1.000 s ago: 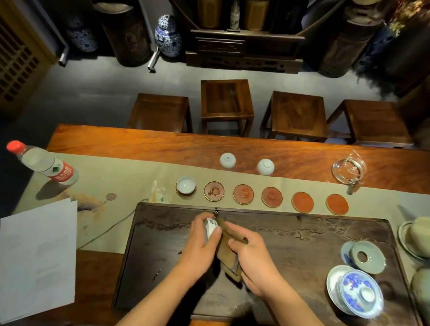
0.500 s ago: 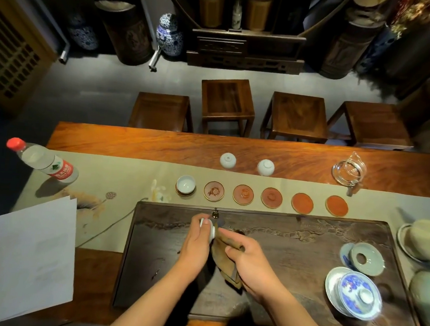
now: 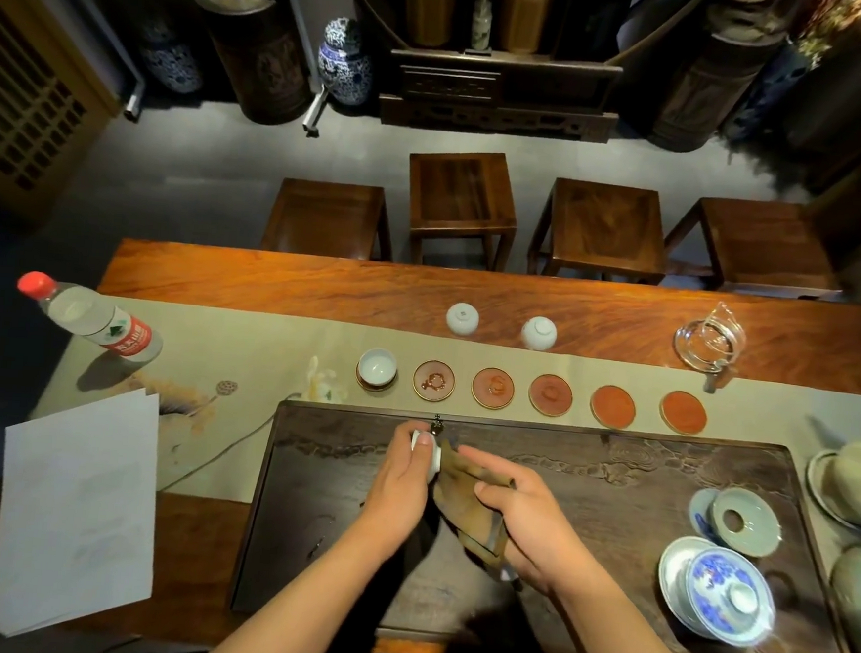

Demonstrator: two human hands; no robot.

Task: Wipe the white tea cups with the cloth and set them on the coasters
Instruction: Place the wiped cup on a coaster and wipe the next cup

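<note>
My left hand (image 3: 400,483) gripped a white tea cup (image 3: 431,459) over the dark tea tray (image 3: 605,572), fingers and thumb curled round it, cup mostly hidden by the hand. My right hand (image 3: 521,524) held the brown cloth (image 3: 466,504) against the cup's open side; lower fingers curled on the cloth, index finger stretched toward the cup.

Just beyond the tray's far edge, a row of six round coasters on the pale runner (image 3: 240,357). Leftmost coaster (image 3: 375,383) carried an upright white cup (image 3: 377,366). Other five bare: three patterned coasters (image 3: 492,388), two plain red coasters (image 3: 613,405).

Two more white cups sat upside down on the wooden table (image 3: 318,286) behind the row: inverted cup one (image 3: 462,318), inverted cup two (image 3: 539,333), near each other, apart from the coasters.

Right end of the tray: blue-and-white lidded bowl (image 3: 722,591) on a saucer, celadon lid (image 3: 745,521) just behind it. Glass pitcher (image 3: 708,343) on the table at far right. Water bottle (image 3: 94,320) with red cap at far left, white paper sheet (image 3: 76,509) near the left edge. Four wooden stools (image 3: 461,200) behind the table.
</note>
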